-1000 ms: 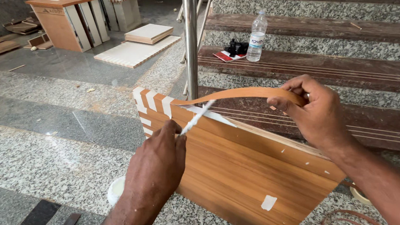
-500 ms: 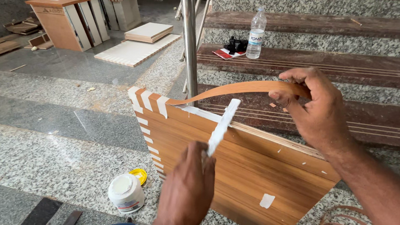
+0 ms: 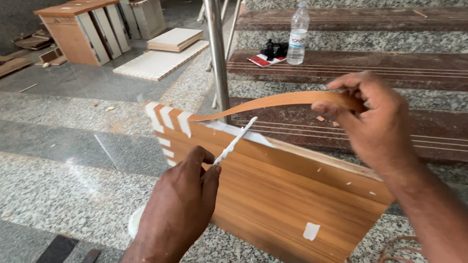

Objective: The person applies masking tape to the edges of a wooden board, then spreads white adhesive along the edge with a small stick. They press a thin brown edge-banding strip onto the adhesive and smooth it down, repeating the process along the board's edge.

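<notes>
Head view: I look down at two hands and a wood board (image 3: 284,203) standing on its edge in the middle of the frame.
Left hand (image 3: 180,200): my grip is closed on a thin white stick (image 3: 235,141); its tip touches the board's top edge.
Right hand (image 3: 373,124): my grip pinches a long brown strip (image 3: 270,101), lifted off the top edge.
Board corner: white tape stripes (image 3: 167,121).
Upper frame: a water bottle (image 3: 298,33) stands on a stair step.

Granite floor (image 3: 43,182) under wood-grain panel (image 3: 289,209), cabinets (image 3: 79,30).
</notes>
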The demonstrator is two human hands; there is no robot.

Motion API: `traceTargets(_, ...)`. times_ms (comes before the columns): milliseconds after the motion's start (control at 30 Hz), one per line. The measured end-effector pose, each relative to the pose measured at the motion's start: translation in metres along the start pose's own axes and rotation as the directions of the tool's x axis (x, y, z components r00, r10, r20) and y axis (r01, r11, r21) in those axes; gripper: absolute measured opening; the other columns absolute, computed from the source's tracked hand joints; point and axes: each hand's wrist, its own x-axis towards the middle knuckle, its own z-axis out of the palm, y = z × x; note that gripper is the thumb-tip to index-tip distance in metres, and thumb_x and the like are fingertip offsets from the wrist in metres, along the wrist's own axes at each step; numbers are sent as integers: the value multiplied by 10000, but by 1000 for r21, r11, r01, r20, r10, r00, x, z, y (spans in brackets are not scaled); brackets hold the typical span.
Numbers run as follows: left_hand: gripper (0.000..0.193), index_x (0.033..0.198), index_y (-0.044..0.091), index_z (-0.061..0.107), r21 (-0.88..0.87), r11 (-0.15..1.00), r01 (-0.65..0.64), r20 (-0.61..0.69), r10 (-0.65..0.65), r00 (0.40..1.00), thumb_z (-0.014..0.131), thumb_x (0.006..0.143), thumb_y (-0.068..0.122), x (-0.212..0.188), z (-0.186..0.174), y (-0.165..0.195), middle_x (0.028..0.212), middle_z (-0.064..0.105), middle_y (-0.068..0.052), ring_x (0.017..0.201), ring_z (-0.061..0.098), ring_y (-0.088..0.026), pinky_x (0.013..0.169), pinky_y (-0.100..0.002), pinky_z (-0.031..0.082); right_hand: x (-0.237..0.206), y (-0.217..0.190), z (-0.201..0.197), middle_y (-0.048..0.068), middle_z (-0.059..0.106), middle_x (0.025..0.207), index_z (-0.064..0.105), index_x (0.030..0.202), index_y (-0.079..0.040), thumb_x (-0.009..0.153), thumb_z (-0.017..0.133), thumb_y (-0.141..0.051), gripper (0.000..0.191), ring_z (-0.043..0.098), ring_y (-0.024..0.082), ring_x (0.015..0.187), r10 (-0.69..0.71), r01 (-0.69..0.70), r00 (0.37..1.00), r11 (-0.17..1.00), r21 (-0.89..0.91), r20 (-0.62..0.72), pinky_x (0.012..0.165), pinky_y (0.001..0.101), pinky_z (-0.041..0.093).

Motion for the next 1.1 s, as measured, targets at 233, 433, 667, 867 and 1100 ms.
traceTargets(233, 221, 1107, 57, 591, -247, 966, -80, 25, 89, 996, 572, 963, 223, -16, 40, 15, 712, 734, -176, 617, 760, -333, 550, -443, 578, -3, -2, -1, 26, 622, 865, 629, 1130, -50, 924, 816, -268, 354, 566, 56, 718, -7, 7, 1000, 1000, -4, -23, 574, 205, 504)
traceTargets(433, 275, 1203, 72, 556, -198, 973, -118, -8, 119, 993, 591, 973, 220, -39, 82, 4, 1005, 710, -236, 732, 732, -395, 595, -492, 580, -2, -5, -1, 17, 645, 886, 622, 1125, -59, 918, 821, -270, 356, 605, 60, 748, -24, 23, 999, 999, -31, -36, 588, 210, 531)
traceTargets(667, 271, 1185, 103, 619, -209, 978, 7, 50, 3, 999, 612, 997, 297, -45, 52, -21, 846, 734, -171, 771, 764, -296, 665, -454, 634, -8, 8, -11, 23, 618, 809, 640, 1118, -60, 889, 837, -303, 387, 585, 70, 711, -29, 28, 1000, 995, -94, -2, 557, 216, 513)
traceTargets(867, 238, 1148, 106, 553, -13, 992, 124, 95, -123, 988, 567, 994, 287, -20, 18, 19, 805, 754, -169, 751, 792, -328, 661, -459, 624, -16, 12, -13, -12, 620, 808, 640, 1116, -56, 914, 835, -287, 363, 555, 38, 685, 20, -22, 998, 999, -36, -55, 551, 204, 486)
traceTargets(1100, 233, 1138, 98, 566, -174, 984, -38, 142, 63, 988, 559, 969, 258, -35, 53, 39, 783, 742, -199, 753, 761, -387, 683, -493, 568, -15, 15, -11, -12, 608, 815, 636, 1162, -58, 958, 841, -268, 357, 553, 44, 692, -24, 26, 992, 1000, 13, -124, 564, 195, 495)
